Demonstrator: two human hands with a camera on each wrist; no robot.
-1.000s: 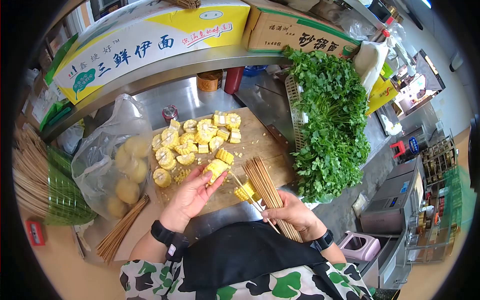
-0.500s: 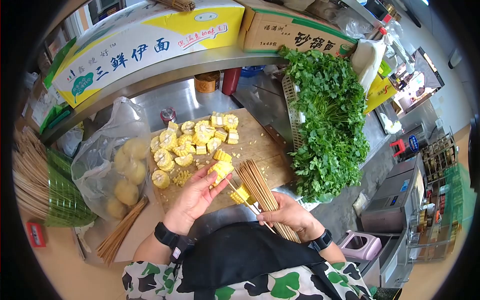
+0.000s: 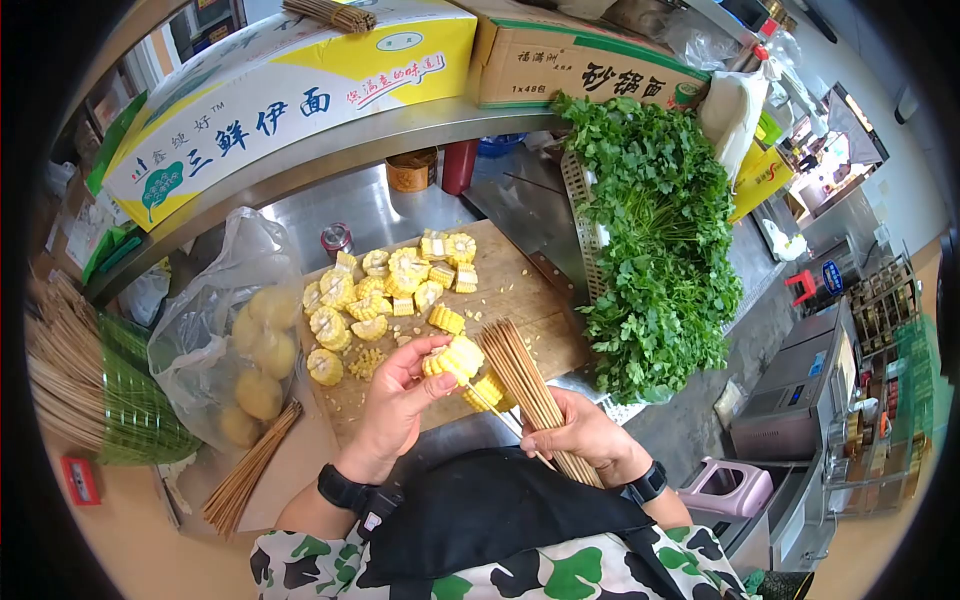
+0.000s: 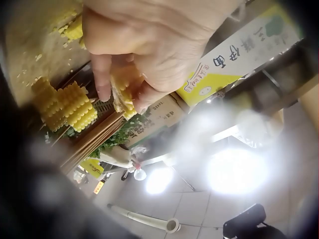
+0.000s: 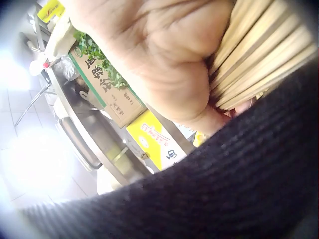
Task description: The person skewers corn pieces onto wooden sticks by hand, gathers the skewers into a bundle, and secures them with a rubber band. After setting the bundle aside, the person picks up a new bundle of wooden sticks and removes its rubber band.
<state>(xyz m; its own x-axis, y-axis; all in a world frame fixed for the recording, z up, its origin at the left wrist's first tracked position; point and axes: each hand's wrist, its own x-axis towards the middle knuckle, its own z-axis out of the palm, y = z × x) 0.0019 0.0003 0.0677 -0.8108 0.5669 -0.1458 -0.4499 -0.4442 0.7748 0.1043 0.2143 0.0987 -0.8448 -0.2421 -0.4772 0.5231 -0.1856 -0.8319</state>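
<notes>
In the head view the left hand (image 3: 396, 404) pinches a corn piece (image 3: 454, 360) between thumb and fingers, at the tip of a thin skewer. The right hand (image 3: 588, 437) grips a bundle of wooden skewers (image 3: 524, 378) and the lower part of that thin skewer. Another corn piece (image 3: 484, 392) is beside the bundle, partly behind the skewers. The left wrist view shows the left hand (image 4: 149, 40) pinching its corn piece (image 4: 124, 88), with more corn (image 4: 77, 107) near the bundle. In the right wrist view the right hand (image 5: 164, 55) wraps the skewers (image 5: 259, 50).
Cut corn (image 3: 407, 272) lies on a wooden board (image 3: 540, 300). A bag of round yellow items (image 3: 262, 340) and loose skewers (image 3: 252, 470) are left of it, a basket of leafy greens (image 3: 655, 240) right. Boxes (image 3: 590, 65) stand on the shelf behind.
The left hand has moved slightly right with its corn piece, now closer to the skewer bundle. The right hand keeps its grip. The head view has shifted slightly.
</notes>
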